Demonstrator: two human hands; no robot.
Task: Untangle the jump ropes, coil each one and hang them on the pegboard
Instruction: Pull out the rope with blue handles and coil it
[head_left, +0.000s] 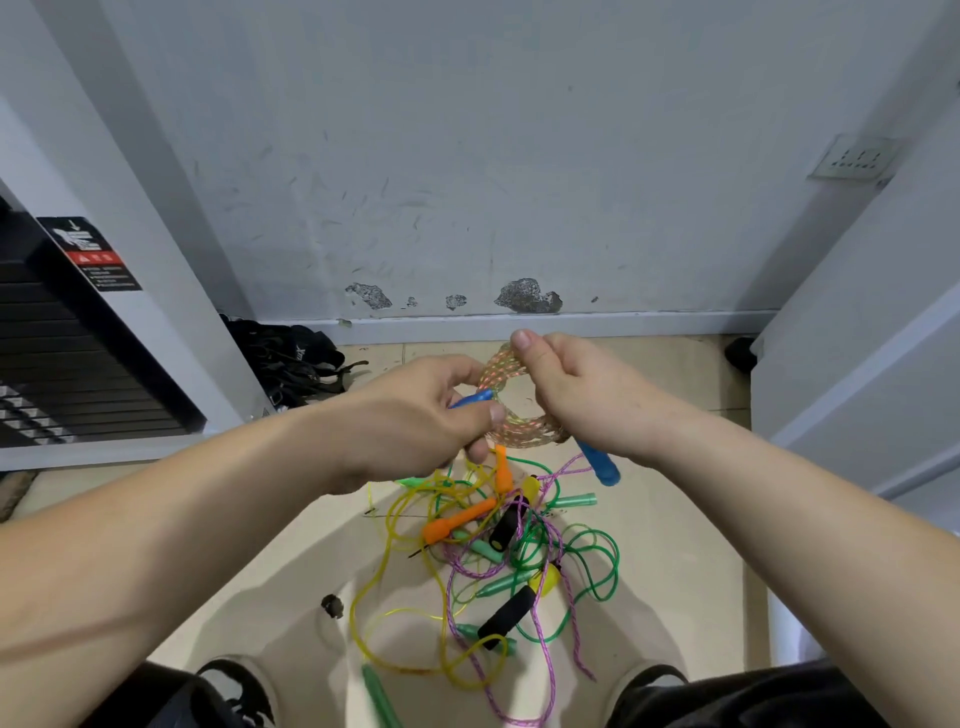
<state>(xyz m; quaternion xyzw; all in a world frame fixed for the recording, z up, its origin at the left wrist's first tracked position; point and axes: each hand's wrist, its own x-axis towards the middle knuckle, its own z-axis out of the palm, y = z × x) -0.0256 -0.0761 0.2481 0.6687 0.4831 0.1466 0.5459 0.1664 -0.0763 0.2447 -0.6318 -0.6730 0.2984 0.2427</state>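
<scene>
You have the orange-and-green braided jump rope (519, 428) up in front of you as a small coil, held between both hands above the beige tiled floor (675, 519). Your left hand (415, 415) is curled round one side of the coil together with one blue plastic handle (470, 399), thumb pressed on top. Your right hand (582, 395) pinches the far side of the loops, and the second blue handle (600, 462) hangs out below it. This rope looks light and limp, and its woven surface should give good friction. A coil this small will likely spring open if you ease off, so take hold where the turns cross and bind them with the handle end before carrying it. The rigid handles are the sure places to grip. Below, the loose tangle of jump ropes (498, 561) lies on the floor between your shoes (239, 686): a yellow plastic cord (387, 525) and a green plastic cord (615, 564), probably slicker and springier, plus a pink braided cord (574, 623), with orange handles (457, 519) and black foam handles (506, 618) mixed in. Free each by a handle, feeding it back through the loops rather than pulling. The pegboard is not in view.
</scene>
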